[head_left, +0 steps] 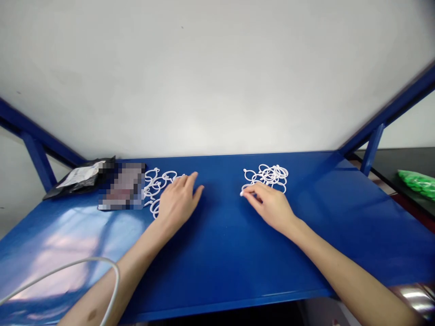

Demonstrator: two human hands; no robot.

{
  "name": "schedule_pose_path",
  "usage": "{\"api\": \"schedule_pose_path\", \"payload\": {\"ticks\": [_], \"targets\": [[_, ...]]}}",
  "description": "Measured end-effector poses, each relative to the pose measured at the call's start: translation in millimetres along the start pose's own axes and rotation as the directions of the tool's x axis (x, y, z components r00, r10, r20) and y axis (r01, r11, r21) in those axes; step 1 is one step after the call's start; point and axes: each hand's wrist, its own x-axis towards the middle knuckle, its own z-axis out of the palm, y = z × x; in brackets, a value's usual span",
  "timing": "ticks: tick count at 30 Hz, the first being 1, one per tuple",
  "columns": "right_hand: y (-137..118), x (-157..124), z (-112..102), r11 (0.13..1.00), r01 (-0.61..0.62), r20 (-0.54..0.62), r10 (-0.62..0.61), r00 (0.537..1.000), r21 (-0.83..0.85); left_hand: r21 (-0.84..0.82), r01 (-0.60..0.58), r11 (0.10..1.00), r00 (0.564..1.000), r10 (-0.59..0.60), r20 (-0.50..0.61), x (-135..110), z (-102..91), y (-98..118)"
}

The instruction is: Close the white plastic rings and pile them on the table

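Note:
My left hand (177, 195) lies palm down over the right side of a loose group of white plastic rings (157, 186), fingers stretched and thumb apart. It covers part of that group, and what lies under the palm is hidden. Across the blue tabletop, my right hand (272, 204) pinches a white plastic ring (242, 193) by its small knobbed end between thumb and fingertips. Just behind that hand is a tangled pile of similar thin rings (276, 173), each with a small knob.
The rings lie on a blue table (217, 253) against a pale wall (217, 81). At the left are a black plastic package (83, 175) with a white label and a blurred-out flat object (124, 185). A white cable (91, 259) loops over my left forearm. Something bright green (418, 183) lies beyond the right frame bar (373, 149).

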Motion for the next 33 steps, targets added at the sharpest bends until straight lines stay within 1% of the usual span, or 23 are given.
{"api": "schedule_pose_path", "payload": {"ticks": [1, 2, 3, 5, 7, 9, 10, 12, 13, 15, 18, 20, 22, 26, 29, 31, 33], "targets": [[8.5, 2.1, -3.2, 0.998, -0.040, -0.046, 0.038, 0.998, -0.043, 0.080, 0.065, 0.995, 0.998, -0.066, 0.013, 3.9, 1.1, -7.2], [16.7, 4.1, -6.4, 0.993, -0.080, -0.070, 0.074, 0.995, -0.083, 0.141, 0.106, 0.984, 0.993, -0.112, 0.039, 7.1, 2.4, -13.7], [23.7, 5.8, -9.2, 0.984, -0.123, -0.082, 0.114, 0.990, -0.126, 0.181, 0.123, 0.976, 0.987, -0.138, 0.077, 9.5, 3.9, -19.3], [32.9, 8.4, -13.4, 0.961, -0.190, -0.089, 0.175, 0.981, -0.200, 0.202, 0.111, 0.973, 0.976, -0.145, 0.163, 12.0, 6.9, -27.1], [34.7, 9.4, -15.0, 0.946, -0.213, -0.091, 0.197, 0.976, -0.244, 0.160, 0.079, 0.984, 0.969, -0.113, 0.218, 12.0, 9.0, -29.8], [30.6, 8.6, -14.2, 0.947, -0.199, -0.095, 0.180, 0.979, -0.254, 0.061, 0.054, 0.997, 0.973, -0.066, 0.220, 10.1, 9.1, -26.8], [27.3, 7.5, -13.1, 0.952, -0.183, -0.094, 0.165, 0.982, -0.246, -0.014, 0.040, 0.999, 0.977, -0.036, 0.210, 8.5, 8.1, -23.3], [19.0, 4.3, -9.7, 0.971, -0.140, -0.077, 0.127, 0.989, -0.193, -0.209, 0.005, 0.978, 0.981, 0.035, 0.189, 4.0, 4.3, -12.4], [14.5, 2.3, -7.5, 0.983, -0.108, -0.055, 0.101, 0.993, -0.146, -0.315, -0.015, 0.949, 0.981, 0.075, 0.180, 1.2, 1.6, -5.4], [5.0, -1.9, -2.7, 0.999, -0.038, 0.012, 0.038, 0.999, -0.022, -0.501, -0.052, 0.864, 0.974, 0.155, 0.167, -5.4, -4.4, 9.8], [-8.8, -7.7, 4.4, 0.983, 0.035, 0.116, -0.057, 0.992, 0.183, -0.676, -0.075, 0.733, 0.954, 0.249, 0.164, -15.6, -12.4, 30.5], [-16.1, -10.5, 7.4, 0.960, 0.041, 0.156, -0.087, 0.984, 0.278, -0.745, -0.056, 0.665, 0.944, 0.278, 0.177, -21.0, -15.3, 40.0], [-21.1, -12.4, 8.1, 0.945, 0.017, 0.183, -0.080, 0.980, 0.326, -0.792, -0.011, 0.611, 0.940, 0.277, 0.201, -24.5, -15.6, 45.4], [-25.1, -13.5, 5.5, 0.922, -0.093, 0.254, -0.006, 0.967, 0.377, -0.854, 0.116, 0.508, 0.944, 0.211, 0.254, -26.8, -12.2, 47.4], [-26.4, -12.9, 4.9, 0.881, -0.170, 0.309, 0.029, 0.951, 0.442, -0.882, 0.191, 0.431, 0.949, 0.149, 0.278, -26.5, -11.8, 46.4], [-27.3, -12.2, 5.5, 0.860, -0.195, 0.327, 0.035, 0.944, 0.472, -0.890, 0.206, 0.406, 0.952, 0.126, 0.278, -26.4, -12.9, 46.0], [-28.1, -11.6, 5.9, 0.860, -0.186, 0.320, 0.028, 0.947, 0.475, -0.892, 0.204, 0.403, 0.953, 0.126, 0.275, -26.6, -13.9, 46.1]]}}
